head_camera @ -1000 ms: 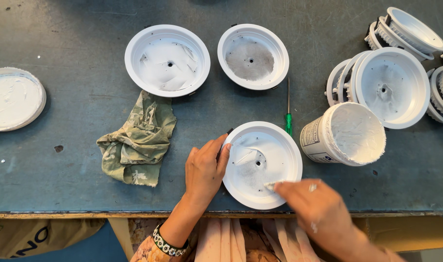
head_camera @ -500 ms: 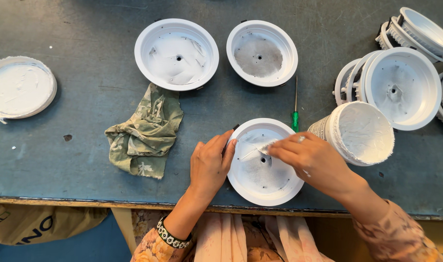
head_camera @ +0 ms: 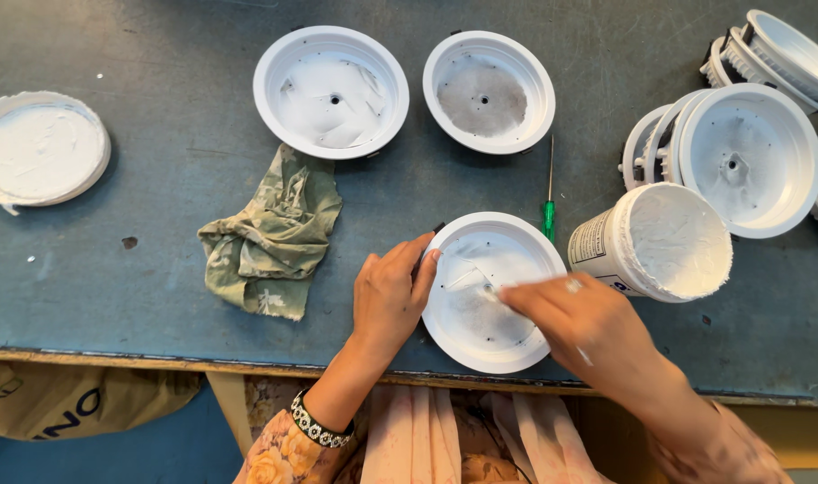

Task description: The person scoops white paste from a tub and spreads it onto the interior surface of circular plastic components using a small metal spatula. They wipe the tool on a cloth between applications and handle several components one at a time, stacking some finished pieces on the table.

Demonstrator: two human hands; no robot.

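At the front edge of the worktop, the left hand steadies the rim of a white round lamp housing, fingers laid flat, not clenched. The right hand reaches into it, fingertips together, spreading white paste; part of its floor looks bare grey. An open paste tub stands just right. Toward the back edge, one housing looks coated, another grey inside.

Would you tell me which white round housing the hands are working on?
The nearest one, at the table edge: left hand steadies its rim, right hand reaches inside.
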